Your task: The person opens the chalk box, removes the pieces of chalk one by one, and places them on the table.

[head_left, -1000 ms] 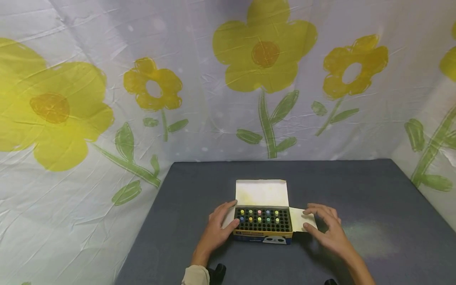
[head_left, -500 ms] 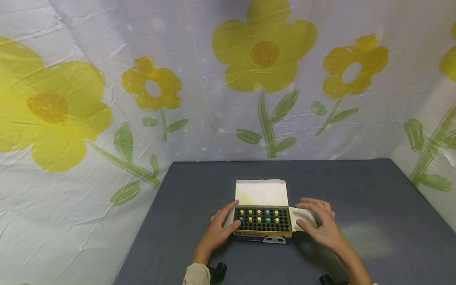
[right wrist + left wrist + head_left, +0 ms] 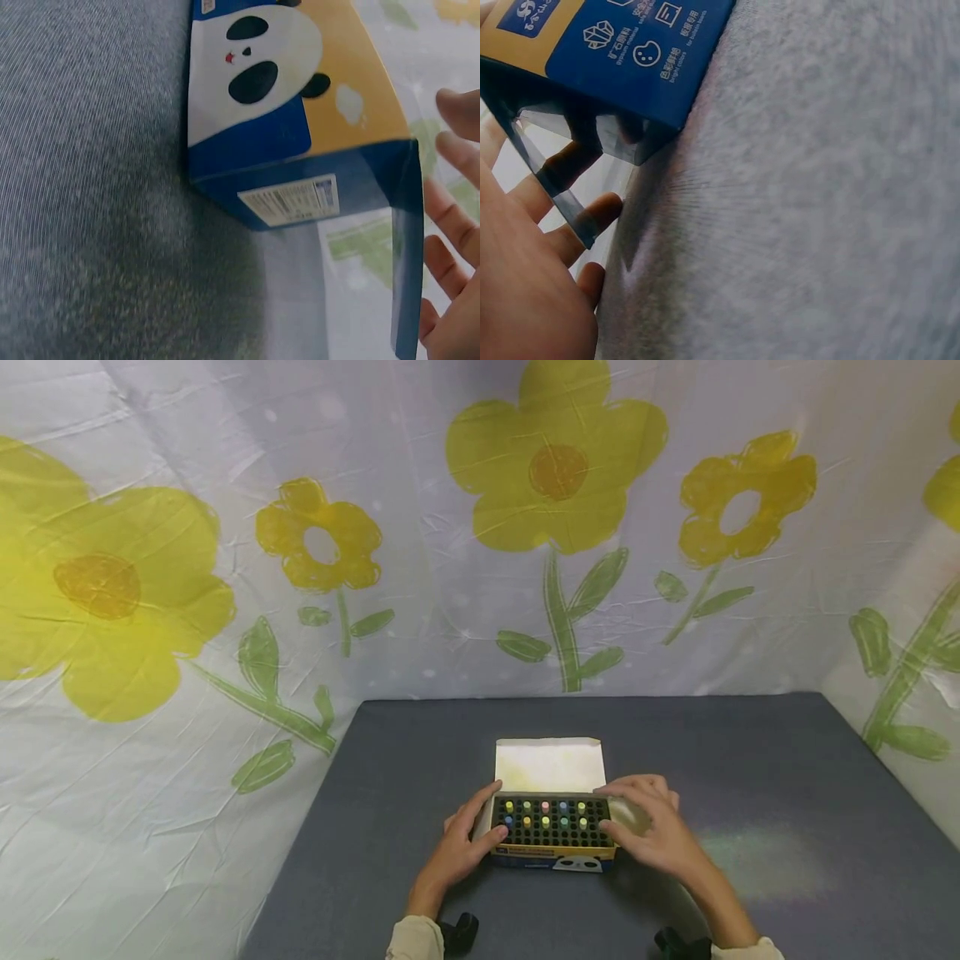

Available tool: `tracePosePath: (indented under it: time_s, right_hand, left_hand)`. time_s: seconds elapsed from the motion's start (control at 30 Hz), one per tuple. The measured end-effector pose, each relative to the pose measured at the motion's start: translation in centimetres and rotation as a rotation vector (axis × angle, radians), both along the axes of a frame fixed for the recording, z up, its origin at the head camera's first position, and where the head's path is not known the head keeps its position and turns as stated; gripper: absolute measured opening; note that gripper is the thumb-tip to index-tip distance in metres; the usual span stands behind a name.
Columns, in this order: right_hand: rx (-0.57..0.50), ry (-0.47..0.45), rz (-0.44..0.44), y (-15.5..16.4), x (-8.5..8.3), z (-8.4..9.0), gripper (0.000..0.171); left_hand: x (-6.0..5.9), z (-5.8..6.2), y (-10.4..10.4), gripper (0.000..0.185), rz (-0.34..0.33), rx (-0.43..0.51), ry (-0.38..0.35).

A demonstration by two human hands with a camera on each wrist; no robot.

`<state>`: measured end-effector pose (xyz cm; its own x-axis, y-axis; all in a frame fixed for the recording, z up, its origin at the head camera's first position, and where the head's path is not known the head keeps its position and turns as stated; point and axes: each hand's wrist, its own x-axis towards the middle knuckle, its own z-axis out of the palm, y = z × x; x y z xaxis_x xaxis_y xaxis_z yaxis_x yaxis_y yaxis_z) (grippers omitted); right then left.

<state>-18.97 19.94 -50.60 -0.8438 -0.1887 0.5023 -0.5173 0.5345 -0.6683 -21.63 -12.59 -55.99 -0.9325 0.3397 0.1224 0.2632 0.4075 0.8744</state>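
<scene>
An uncovered chalk box (image 3: 517,852) stands on the table, yellow and blue with a panda face on its front. Inside, a black holder (image 3: 555,837) full of holes carries several coloured chalks (image 3: 546,807) in two rows. My left hand (image 3: 454,858) is at the box's left end, its thumb and index finger reaching to the front and back corners. In the left wrist view, its fingers lie beside the blue end flap (image 3: 551,176). My right hand (image 3: 654,827) is over the right end, fingers loosely extended above the right flap (image 3: 407,262), thumb near the holder's right edge.
The box's white lid (image 3: 551,764) stands raised at the back. The dark grey table (image 3: 757,760) meets a white cloth (image 3: 420,635) printed with yellow flowers behind and at the sides. Black wrist straps (image 3: 459,935) show below the hands.
My right hand has moved left, from the outer end of the right flap to the box's right edge, covering more of the flap. My left hand has barely shifted.
</scene>
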Motion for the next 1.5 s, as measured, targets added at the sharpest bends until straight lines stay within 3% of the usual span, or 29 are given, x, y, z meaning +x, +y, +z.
tracePosePath:
  time_s: [0.4, 0.7, 1.0, 1.5]
  right_hand:
    - [0.186, 0.039, 0.030, -1.3, -0.5, 0.2, 0.032]
    - [0.301, -0.014, 0.013, -2.0, -0.5, 0.6, 0.026]
    - [0.289, 0.033, 0.007, -2.2, -0.3, 0.4, 0.027]
    - [0.145, 0.015, 0.082, -2.0, -0.2, 0.2, 0.025]
  left_hand:
    - [-0.1, -0.2, 0.4, 0.064, 0.017, 0.006, 0.005]
    - [-0.2, -0.2, 0.6, 0.064, 0.006, 0.010, -0.011]
    - [0.1, -0.8, 0.6, 0.063, 0.022, 0.014, -0.015]
    - [0.3, -0.7, 0.6, 0.063, 0.050, 0.032, -0.032]
